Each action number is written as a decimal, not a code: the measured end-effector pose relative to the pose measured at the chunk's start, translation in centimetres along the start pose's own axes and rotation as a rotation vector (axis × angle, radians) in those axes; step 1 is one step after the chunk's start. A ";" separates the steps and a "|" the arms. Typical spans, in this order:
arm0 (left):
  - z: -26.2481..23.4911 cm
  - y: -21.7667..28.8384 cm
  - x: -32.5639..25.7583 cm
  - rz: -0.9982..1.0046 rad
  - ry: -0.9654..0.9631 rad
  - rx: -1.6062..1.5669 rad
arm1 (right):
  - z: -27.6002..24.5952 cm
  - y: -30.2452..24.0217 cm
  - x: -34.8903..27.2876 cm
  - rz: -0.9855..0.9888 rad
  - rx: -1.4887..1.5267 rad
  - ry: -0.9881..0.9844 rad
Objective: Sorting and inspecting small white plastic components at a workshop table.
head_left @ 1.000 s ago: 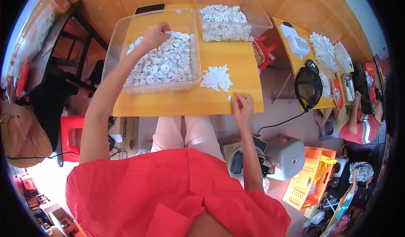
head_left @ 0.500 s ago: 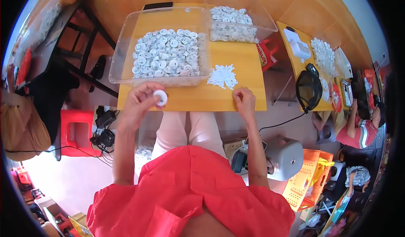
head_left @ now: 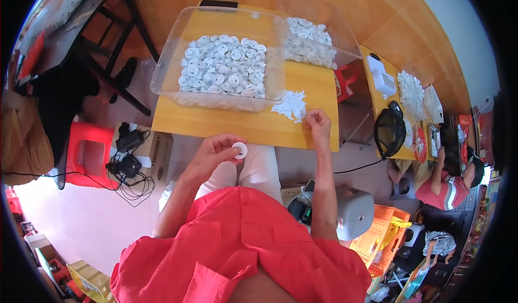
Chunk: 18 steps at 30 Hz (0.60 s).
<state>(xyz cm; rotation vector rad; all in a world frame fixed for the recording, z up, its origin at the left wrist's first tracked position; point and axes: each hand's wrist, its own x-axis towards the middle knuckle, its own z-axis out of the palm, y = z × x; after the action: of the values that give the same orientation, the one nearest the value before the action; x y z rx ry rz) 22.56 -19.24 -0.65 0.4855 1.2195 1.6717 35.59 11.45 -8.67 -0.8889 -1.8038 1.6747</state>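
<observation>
My left hand (head_left: 220, 150) is closed on a small round white disc (head_left: 239, 150), held between thumb and fingers just in front of the table's near edge, above my lap. At the right part of the table my right hand (head_left: 318, 121) is closed in a pinch beside a small pile of tiny white pieces (head_left: 291, 106). Whatever sits between its fingertips is too small to make out. Beyond my left hand stands a clear plastic bin (head_left: 218, 99) with many similar white discs (head_left: 224, 66) in it.
A second clear bin (head_left: 345, 52) with white parts stands behind to the right on the yellow table (head_left: 194, 121). A red stool (head_left: 86, 141) and a carton (head_left: 162, 155) with black adapters are at left. A grey appliance (head_left: 356, 211) and an orange crate (head_left: 372, 233) stand at right. Another person (head_left: 440, 190) sits far right.
My left hand has moved right and nearer to me with the white disc, from the table edge to above my lap. My right hand has shifted slightly toward the small pile. The view has turned a little.
</observation>
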 end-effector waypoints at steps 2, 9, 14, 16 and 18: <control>0.5 0.0 0.3 0.004 0.007 -0.011 | -0.4 0.6 0.4 -0.122 -0.049 0.025; 1.4 0.7 0.8 -0.054 0.004 -0.191 | 3.1 -5.0 -3.1 -0.061 0.084 -0.028; 1.6 0.8 0.9 -0.037 -0.064 -0.264 | 5.1 -7.4 -6.4 -0.061 0.170 -0.114; 1.7 1.0 0.8 -0.033 -0.064 -0.258 | 6.2 -9.3 -7.8 -0.043 0.193 -0.124; 1.9 1.1 0.8 -0.032 -0.068 -0.253 | 7.0 -10.4 -8.8 -0.030 0.247 -0.171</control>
<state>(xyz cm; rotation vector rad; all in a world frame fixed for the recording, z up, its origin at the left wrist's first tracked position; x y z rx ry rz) 23.19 -17.63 0.94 0.3619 0.9453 1.7388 34.86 -0.02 1.52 -0.6258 -1.6593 1.9528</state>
